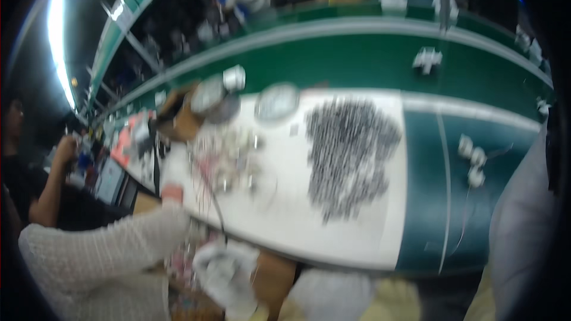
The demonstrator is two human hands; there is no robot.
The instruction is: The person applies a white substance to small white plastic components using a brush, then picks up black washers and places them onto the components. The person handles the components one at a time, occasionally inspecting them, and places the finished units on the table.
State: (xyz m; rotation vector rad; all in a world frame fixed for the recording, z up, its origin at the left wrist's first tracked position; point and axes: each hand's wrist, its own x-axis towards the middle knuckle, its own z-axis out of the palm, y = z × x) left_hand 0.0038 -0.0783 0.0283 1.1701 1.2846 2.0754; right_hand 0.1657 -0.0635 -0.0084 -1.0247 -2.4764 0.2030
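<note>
The picture is smeared by motion. My left arm, in a white knit sleeve (101, 249), reaches in from the lower left. At its end my left hand (175, 169), pale and apparently gloved, is over the left part of the white worktop (285, 208). Its fingers are too blurred to read. Nearest to it lies a cluster of small clear and metallic parts with thin wires (235, 154). At the right edge rises a pale grey-white sleeve (523, 220), apparently my right arm. My right hand does not show.
Many small dark strips (351, 154) lie on the white worktop. Round dishes (278, 101) and a brown box (178, 110) stand behind. White parts with wires (476, 160) lie on the green mat. Below are a white cloth (226, 273) and cardboard (275, 279). A person (44, 184) is at left.
</note>
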